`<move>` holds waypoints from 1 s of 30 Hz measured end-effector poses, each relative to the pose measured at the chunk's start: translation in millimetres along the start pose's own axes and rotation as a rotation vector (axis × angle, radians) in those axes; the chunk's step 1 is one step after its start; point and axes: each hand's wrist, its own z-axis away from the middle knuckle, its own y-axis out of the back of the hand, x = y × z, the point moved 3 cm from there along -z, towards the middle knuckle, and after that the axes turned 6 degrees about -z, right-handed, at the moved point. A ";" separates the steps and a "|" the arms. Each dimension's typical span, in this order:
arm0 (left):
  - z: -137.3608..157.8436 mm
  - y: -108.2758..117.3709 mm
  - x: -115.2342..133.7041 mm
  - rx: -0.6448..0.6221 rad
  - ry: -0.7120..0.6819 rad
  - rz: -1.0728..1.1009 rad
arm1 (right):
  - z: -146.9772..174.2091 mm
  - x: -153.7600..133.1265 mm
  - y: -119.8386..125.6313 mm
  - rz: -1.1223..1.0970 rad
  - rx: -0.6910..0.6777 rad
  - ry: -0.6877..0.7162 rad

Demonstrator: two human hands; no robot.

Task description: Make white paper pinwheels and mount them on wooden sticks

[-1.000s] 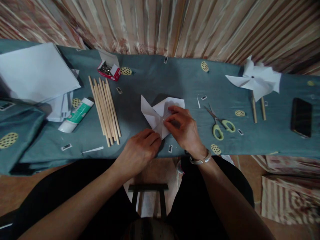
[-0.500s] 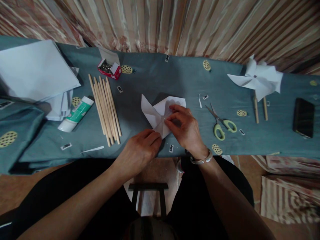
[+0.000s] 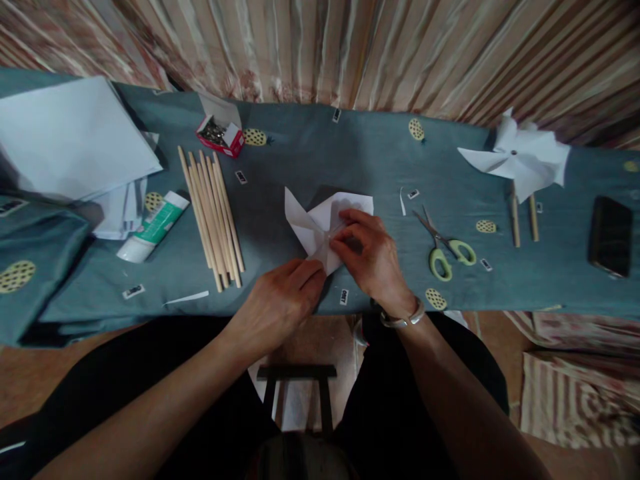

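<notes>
A white paper pinwheel (image 3: pixel 303 223), partly folded with its blades bent toward the centre, lies near the table's front edge between my hands. My left hand (image 3: pixel 287 293) is closed on its lower corner, the fingertips pinching the paper. My right hand (image 3: pixel 367 253) comes from the right, its thumb and index finger pressing the folded tips at the centre while the other fingers rest over the right blade. Those fingers hide part of the paper. Right of my right hand lie scissors (image 3: pixel 443 247) with green handles, blades a little apart.
Several wooden sticks (image 3: pixel 213 220) lie to the left, beside a glue tube (image 3: pixel 154 227) and a red box of metal pins (image 3: pixel 220 137). White paper sheets (image 3: pixel 75 140) are stacked far left. Finished pinwheels (image 3: pixel 530 160) on sticks and a phone (image 3: pixel 611 235) lie at the right.
Both hands stay at the pinwheel with almost the same grip. The whole view has shifted very slightly; nothing on the table has visibly moved.
</notes>
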 end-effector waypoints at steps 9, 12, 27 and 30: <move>1.5 -0.5 0.3 -0.004 -0.035 -0.001 | -1.5 -1.3 2.6 0.002 0.006 -0.004; 1.3 -0.6 0.6 -0.011 -0.042 -0.002 | -1.3 -1.6 1.4 0.022 -0.003 0.005; 0.6 -3.1 2.9 -0.046 -0.041 0.003 | -0.9 2.3 -0.4 -0.003 -0.009 -0.019; 0.6 -2.9 3.3 -0.045 -0.040 0.009 | -0.4 2.5 -0.6 -0.006 -0.009 -0.001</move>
